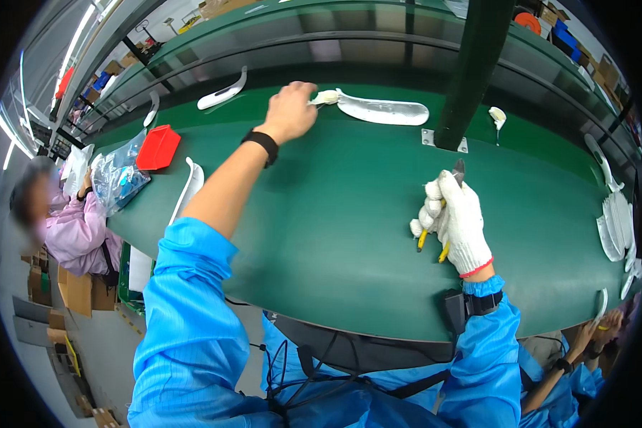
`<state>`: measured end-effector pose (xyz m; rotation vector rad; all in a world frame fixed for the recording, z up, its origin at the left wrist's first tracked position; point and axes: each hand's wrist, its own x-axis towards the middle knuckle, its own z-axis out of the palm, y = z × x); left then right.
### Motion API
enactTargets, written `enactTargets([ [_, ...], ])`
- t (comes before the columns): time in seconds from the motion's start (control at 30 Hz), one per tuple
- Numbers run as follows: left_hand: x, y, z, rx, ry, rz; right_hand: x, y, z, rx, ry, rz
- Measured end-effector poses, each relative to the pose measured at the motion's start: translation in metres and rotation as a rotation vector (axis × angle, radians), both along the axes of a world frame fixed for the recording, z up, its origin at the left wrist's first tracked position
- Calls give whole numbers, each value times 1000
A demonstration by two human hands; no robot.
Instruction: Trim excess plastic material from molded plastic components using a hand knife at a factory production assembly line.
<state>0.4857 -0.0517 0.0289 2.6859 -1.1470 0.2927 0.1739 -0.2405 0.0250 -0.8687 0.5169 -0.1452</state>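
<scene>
My L hand (290, 113) is at a white curved pc. (383, 110) on green bench (335, 214); can't tell its grip. My gloved R hand (458, 214) holds yellow-handled pliers (459, 172).

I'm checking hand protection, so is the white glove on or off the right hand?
On: the white glove covers the right hand, down to its red-edged cuff. The left hand is bare.

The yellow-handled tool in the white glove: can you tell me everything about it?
This tool looks like pliers or cutters, with a dark, metal-looking head and two yellow handles whose ends stand apart. The gloved right hand wraps around its middle, hiding it, over the green table. The head points toward the table's far side.
</scene>
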Motion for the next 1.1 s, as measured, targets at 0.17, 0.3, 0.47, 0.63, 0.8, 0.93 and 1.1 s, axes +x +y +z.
enactTargets([
  [0.17, 76, 91, -16, 98, 99, 304, 2, 2, 4, 6, -10, -1],
  [0.3, 106, 121, -31, 156, 113, 475, 2, 2, 2, -8, -11, -1],
  [0.47, 126, 102, -42, 159, 87, 503, 3, 3, 2, -22, 20, -2],
  [0.63, 151, 71, -45, 192, -33, 428, 4, 4, 3, -49, 52, -15],
  [0.8, 163, 44, -46, 217, -8, 469, 0, -2, -2, 7, -35, 18],
  [0.93, 154, 34, -40, 217, -81, 429, 1, 0, 1, 3, -5, 7],
  [1.1, 130, 27, 14, -352, -219, 181, 0, -3, 2, 79, 33, 9],
])
